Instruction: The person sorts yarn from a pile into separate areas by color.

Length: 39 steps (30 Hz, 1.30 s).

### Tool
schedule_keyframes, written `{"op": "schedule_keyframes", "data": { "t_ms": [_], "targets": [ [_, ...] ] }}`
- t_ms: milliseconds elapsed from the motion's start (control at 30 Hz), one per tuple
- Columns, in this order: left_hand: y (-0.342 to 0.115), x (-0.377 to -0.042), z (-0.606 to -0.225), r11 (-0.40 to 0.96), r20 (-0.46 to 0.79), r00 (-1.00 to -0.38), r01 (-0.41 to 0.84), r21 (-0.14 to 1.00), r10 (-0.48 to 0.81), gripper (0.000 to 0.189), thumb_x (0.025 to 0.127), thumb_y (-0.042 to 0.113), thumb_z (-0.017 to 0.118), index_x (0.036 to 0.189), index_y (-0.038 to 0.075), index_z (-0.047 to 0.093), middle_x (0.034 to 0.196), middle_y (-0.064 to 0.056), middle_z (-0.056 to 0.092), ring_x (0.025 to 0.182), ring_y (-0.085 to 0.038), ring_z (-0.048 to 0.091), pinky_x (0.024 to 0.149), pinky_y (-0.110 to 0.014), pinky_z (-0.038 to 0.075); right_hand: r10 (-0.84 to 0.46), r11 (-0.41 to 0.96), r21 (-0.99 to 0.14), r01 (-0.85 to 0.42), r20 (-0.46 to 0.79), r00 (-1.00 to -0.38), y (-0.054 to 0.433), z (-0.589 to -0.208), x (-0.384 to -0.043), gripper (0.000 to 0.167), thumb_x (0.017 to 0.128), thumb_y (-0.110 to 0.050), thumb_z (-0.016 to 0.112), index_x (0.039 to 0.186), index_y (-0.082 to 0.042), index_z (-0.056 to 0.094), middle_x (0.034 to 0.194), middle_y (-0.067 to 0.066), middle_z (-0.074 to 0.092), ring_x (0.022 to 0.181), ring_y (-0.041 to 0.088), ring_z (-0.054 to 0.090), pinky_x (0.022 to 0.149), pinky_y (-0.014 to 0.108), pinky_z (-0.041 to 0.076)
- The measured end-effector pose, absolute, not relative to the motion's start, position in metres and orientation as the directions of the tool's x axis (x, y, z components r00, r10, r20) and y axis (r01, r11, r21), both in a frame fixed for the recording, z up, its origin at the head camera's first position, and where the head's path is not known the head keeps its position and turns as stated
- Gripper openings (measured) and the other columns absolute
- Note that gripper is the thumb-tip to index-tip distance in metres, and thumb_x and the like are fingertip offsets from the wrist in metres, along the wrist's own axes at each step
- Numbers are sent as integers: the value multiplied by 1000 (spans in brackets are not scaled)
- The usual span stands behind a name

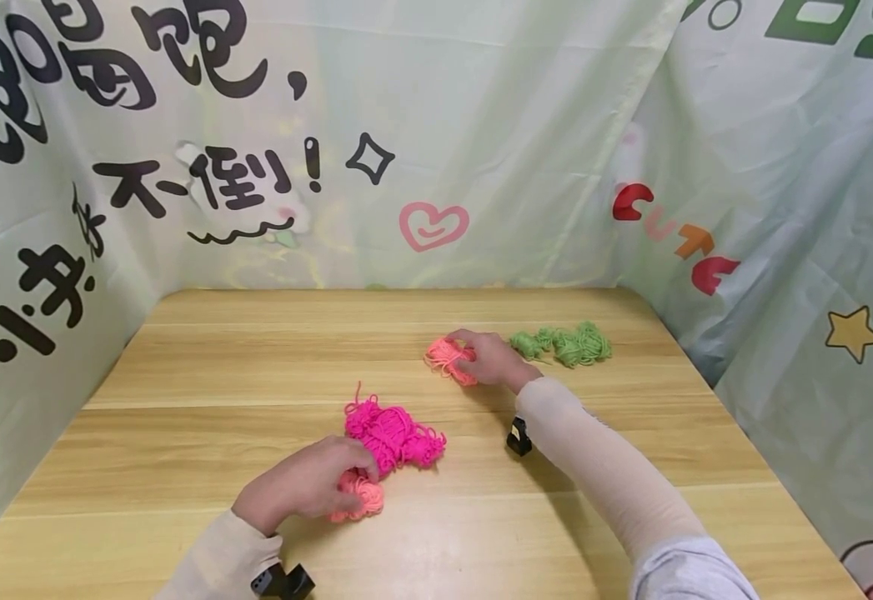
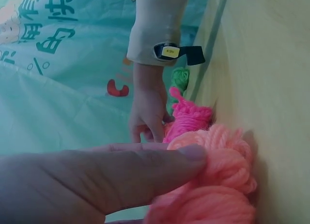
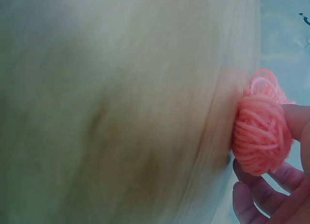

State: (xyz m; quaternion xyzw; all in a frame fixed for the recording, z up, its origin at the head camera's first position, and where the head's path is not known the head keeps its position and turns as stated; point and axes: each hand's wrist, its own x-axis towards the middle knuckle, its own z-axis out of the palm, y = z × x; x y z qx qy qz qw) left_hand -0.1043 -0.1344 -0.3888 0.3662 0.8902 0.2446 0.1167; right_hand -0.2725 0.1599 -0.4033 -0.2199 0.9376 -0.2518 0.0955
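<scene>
At the near side of the table, my left hand (image 1: 310, 478) grips a small coral yarn ball (image 1: 365, 495). In the left wrist view the thumb lies across this coral yarn (image 2: 225, 170). Just behind it and close to the fingers sits a bright pink yarn bundle (image 1: 393, 433) with loose strands. Farther back, my right hand (image 1: 494, 360) holds a second coral yarn ball (image 1: 445, 357). The right wrist view has the thumb on one side of that ball (image 3: 264, 132) and the fingers curled at its lower side.
Green yarn (image 1: 582, 344) lies in a lumpy row to the right of my right hand, near the back of the wooden table (image 1: 256, 350). Printed cloth (image 1: 481, 125) hangs behind and along both sides. A small black device (image 1: 519, 437) is strapped at the right wrist.
</scene>
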Motion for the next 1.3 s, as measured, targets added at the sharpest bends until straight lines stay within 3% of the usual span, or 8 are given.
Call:
{"op": "schedule_keyframes", "data": {
  "t_ms": [100, 167, 300, 567, 800, 1000, 1167, 1300],
  "targets": [
    [-135, -104, -387, 621, -42, -704, 595, 510, 709, 25, 72, 13, 83, 92, 19, 70, 97, 12, 63, 96, -12, 58, 86, -35, 50, -460, 775, -511, -373, -51, -886, 159, -405, -272, 46, 94, -19, 66, 138, -17, 53, 75, 5, 64, 74, 20, 61, 63, 30, 46],
    [-135, -103, -386, 631, -53, -708, 590, 504, 704, 27, 70, 13, 84, 93, 19, 70, 97, 13, 62, 96, -11, 57, 86, -34, 49, -459, 774, -515, -369, -54, -887, 157, -406, -272, 45, 93, -19, 66, 136, -15, 54, 65, 5, 58, 60, 19, 54, 57, 29, 43],
    [-136, -102, -384, 648, -69, -716, 582, 491, 695, 31, 67, 11, 84, 93, 18, 70, 96, 13, 61, 94, -11, 57, 84, -33, 50, -449, 785, -493, -374, -37, -893, 154, -407, -271, 40, 92, -18, 68, 130, -11, 59, 73, 3, 59, 54, 12, 45, 51, 27, 39],
    [-131, -96, -378, 713, -149, -735, 556, 426, 662, 44, 61, 14, 90, 98, 19, 68, 103, 8, 61, 102, -21, 58, 86, -40, 51, -380, 817, -495, -296, -77, -922, 152, -408, -273, 37, 91, -21, 70, 125, -10, 63, 112, 9, 65, 74, 16, 56, 66, 31, 46],
    [-130, -92, -375, 739, -194, -739, 538, 407, 645, 49, 61, 7, 89, 102, 21, 67, 104, 6, 59, 100, -20, 58, 85, -40, 51, -363, 818, -510, -265, -102, -926, 154, -409, -273, 39, 91, -21, 70, 127, -10, 61, 114, 11, 64, 71, 16, 56, 68, 33, 48],
    [-131, -91, -377, 736, -204, -734, 534, 415, 647, 45, 61, 8, 87, 99, 23, 67, 99, 8, 58, 95, -17, 57, 81, -39, 51, -392, 812, -506, -291, -103, -914, 154, -408, -270, 42, 93, -22, 67, 131, -7, 57, 122, 12, 61, 84, 18, 60, 78, 37, 49],
    [-133, -93, -377, 710, -211, -705, 550, 440, 677, 43, 61, 8, 87, 91, 27, 63, 91, 13, 54, 86, -10, 52, 70, -30, 48, -386, 811, -514, -280, -112, -916, 155, -409, -269, 44, 94, -25, 66, 133, -7, 55, 119, 11, 62, 72, 15, 57, 75, 35, 48],
    [-133, -93, -374, 694, -211, -691, 554, 460, 691, 43, 61, 7, 84, 94, 26, 63, 92, 14, 53, 84, -8, 49, 68, -27, 46, -388, 810, -511, -287, -100, -916, 156, -410, -268, 45, 94, -26, 66, 133, -7, 55, 119, 12, 62, 79, 15, 59, 81, 37, 50]
  ]
}}
